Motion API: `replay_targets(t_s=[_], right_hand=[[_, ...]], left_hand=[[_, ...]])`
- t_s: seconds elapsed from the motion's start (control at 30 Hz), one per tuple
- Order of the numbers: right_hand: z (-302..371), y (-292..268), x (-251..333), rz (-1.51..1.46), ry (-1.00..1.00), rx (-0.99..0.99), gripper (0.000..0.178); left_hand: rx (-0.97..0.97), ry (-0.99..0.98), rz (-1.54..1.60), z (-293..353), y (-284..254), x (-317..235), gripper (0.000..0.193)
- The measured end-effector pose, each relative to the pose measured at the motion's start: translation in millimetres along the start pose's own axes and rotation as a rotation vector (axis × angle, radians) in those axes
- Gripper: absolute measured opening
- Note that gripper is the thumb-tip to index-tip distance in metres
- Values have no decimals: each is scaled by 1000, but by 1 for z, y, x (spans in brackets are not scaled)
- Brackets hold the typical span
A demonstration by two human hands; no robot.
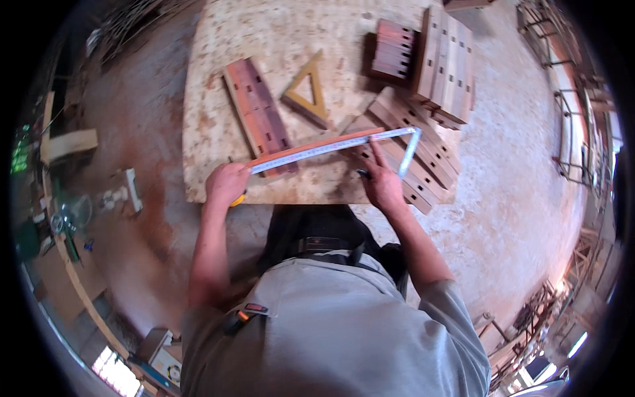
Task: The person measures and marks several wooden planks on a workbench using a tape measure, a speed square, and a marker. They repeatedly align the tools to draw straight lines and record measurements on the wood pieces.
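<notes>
My left fingers (242,173) grasp the left end of a reddish wooden strip (311,146) together with a metal square (324,151), above the near edge of the bench (205,126). My right fingers (378,153) touch near the other end; whether they also hold the small dark object (362,173), I cannot tell. Beyond, towards the left edge, lie mortised boards (256,106), then a yellow triangle (315,83). Slotted boards (433,159) occupy the near right corner; a stack (446,63) stands by the right edge.
</notes>
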State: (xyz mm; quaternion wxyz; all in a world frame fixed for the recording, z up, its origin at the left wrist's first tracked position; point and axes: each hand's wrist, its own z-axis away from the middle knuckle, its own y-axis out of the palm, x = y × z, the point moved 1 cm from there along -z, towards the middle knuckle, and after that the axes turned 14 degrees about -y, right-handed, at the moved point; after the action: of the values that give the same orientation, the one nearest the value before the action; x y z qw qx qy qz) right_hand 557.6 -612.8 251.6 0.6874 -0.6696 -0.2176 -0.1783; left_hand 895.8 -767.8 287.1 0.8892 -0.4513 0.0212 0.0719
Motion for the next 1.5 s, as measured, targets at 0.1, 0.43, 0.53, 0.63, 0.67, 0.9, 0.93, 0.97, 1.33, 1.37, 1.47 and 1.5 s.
replay_targets(t_s=[0.1, 0.43, 0.53, 0.63, 0.67, 0.9, 0.93, 0.97, 1.33, 1.37, 1.47, 1.5], right_hand=[[1, 2, -1, 12, -29, -14, 54], [-10, -22, 17, -86, 105, 92, 33], [-10, -23, 17, -102, 101, 73, 31], [-11, -24, 18, -73, 105, 97, 30], [-10, -24, 18, -73, 102, 91, 30], [-8, -21, 15, -73, 83, 70, 27], [-8, -21, 15, -73, 80, 68, 27], [-8, -22, 15, -74, 79, 70, 27], [-8, -16, 15, -89, 107, 73, 34], [-8, -16, 15, -90, 111, 76, 34], [-8, -16, 16, -94, 122, 84, 36], [-8, -15, 14, -96, 123, 87, 36]], left_hand=[[39, -39, 2, 1, -4, -3, 32], [50, -48, 33, 3, -5, -3, 34], [75, -78, 10, 4, -8, -6, 32], [47, -94, 25, 4, -9, -7, 34], [47, -97, 26, 4, -8, -6, 34], [76, -102, 36, 2, -10, -7, 33], [74, -96, 41, 2, -10, -7, 34], [71, -93, 47, 2, -9, -6, 33], [-16, -40, 75, 3, -1, -2, 31], [-12, -45, 76, 3, -1, -2, 32], [-11, -48, 77, 3, -2, -3, 32], [-19, -42, 76, 4, -3, -4, 32]])
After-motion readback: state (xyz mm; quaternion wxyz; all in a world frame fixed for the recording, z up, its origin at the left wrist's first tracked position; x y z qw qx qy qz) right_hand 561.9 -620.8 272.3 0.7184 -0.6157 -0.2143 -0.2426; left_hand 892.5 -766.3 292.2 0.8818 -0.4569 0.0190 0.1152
